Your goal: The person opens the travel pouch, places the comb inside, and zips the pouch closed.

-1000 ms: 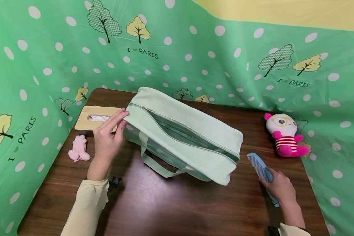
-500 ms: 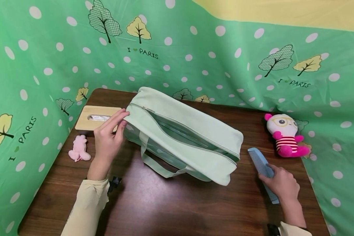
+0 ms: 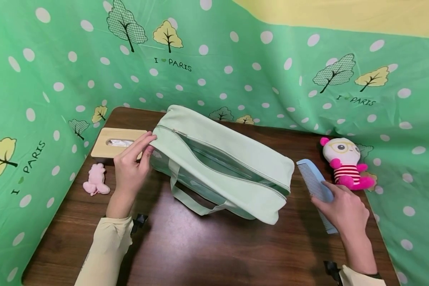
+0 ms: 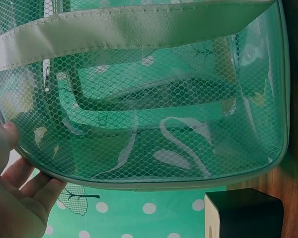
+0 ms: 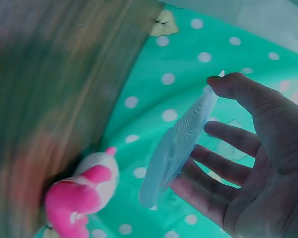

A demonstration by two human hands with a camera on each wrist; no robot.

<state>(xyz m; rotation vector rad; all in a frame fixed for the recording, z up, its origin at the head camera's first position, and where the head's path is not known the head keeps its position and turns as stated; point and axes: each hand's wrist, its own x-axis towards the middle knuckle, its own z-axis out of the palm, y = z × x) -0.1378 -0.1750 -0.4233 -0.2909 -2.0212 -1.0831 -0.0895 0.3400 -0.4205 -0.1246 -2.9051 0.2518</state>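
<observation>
A pale green bag [image 3: 232,139] stands on the brown table, its long top zipper pulled apart so the dark inside shows. My left hand [image 3: 131,163] grips the bag's left end by the top edge, fingers above and thumb below. In the left wrist view, the bag's clear, mesh-patterned side and its handle [image 4: 139,29] fill most of the frame. My right hand [image 3: 344,210] pinches a light blue comb [image 3: 314,179] between thumb and fingers, to the right of the bag. The right wrist view shows the comb [image 5: 161,168] raised off the table, held along its length.
A wooden-topped tissue box [image 3: 101,147] sits beside the bag's left end. In front of it lies a small pink plush toy [image 3: 96,180]. A pink and white panda doll [image 3: 346,174] lies near the table's right edge. Green printed cloth [image 3: 214,51] hangs behind.
My right hand has lifted the comb and moved it away from me, toward the panda doll. My left hand and the bag stay put.
</observation>
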